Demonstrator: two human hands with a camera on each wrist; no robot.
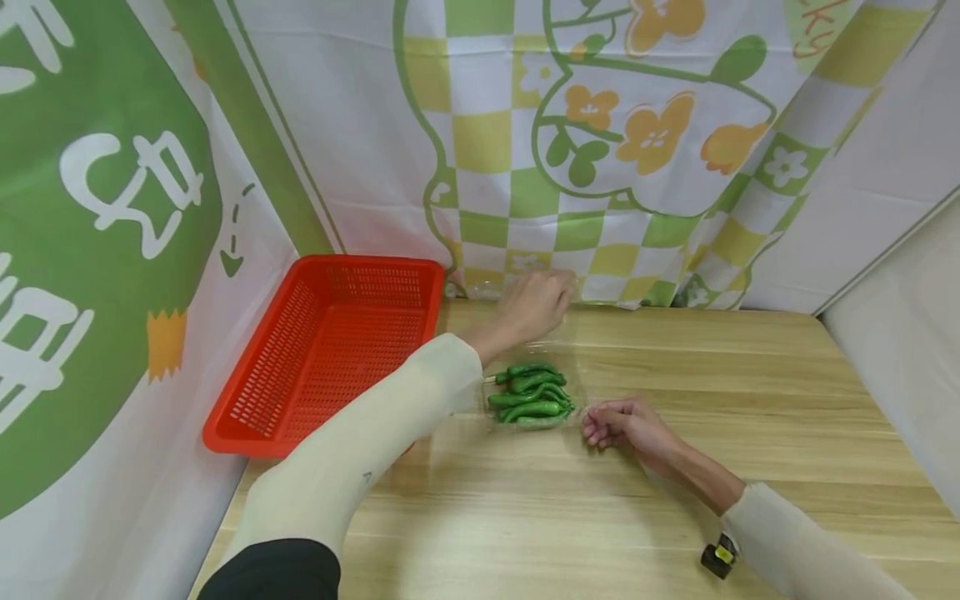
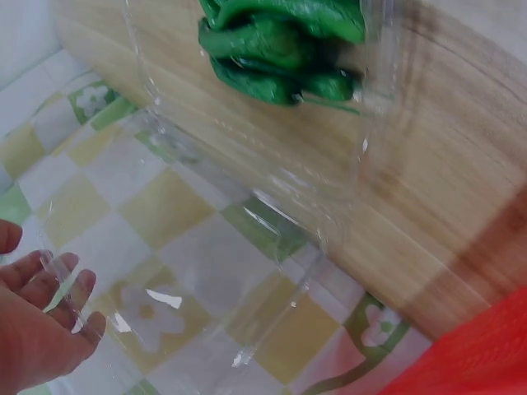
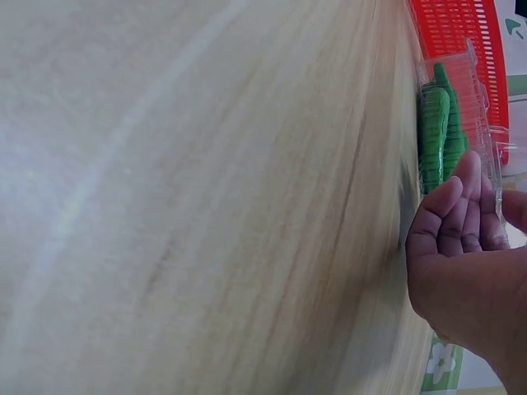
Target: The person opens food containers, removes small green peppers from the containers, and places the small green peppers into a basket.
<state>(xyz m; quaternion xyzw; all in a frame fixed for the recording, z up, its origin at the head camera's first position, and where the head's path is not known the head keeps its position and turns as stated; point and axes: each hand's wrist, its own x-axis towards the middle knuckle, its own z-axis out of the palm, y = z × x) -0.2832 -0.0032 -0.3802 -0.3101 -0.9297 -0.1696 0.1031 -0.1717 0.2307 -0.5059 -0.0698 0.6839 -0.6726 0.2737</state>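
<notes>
A clear plastic box (image 1: 487, 417) with green chili peppers (image 1: 534, 396) in it sits on the table, its clear hinged lid (image 2: 239, 271) raised toward the back curtain. My left hand (image 1: 538, 304) is at the lid's far edge; in the left wrist view this hand (image 2: 45, 317) has the edge between thumb and curled fingers. At the box's right side, my right hand (image 1: 626, 429) pinches the rim. The right wrist view has the same hand (image 3: 469, 247) with curled fingers beside the box wall, and peppers (image 3: 440, 123) beyond it.
To the left stands a red plastic basket (image 1: 322, 350) with slotted walls, close to my left forearm. A patterned curtain (image 1: 487, 225) hangs behind the wooden table (image 1: 750, 400). A small black device (image 1: 718, 557) is by my right sleeve.
</notes>
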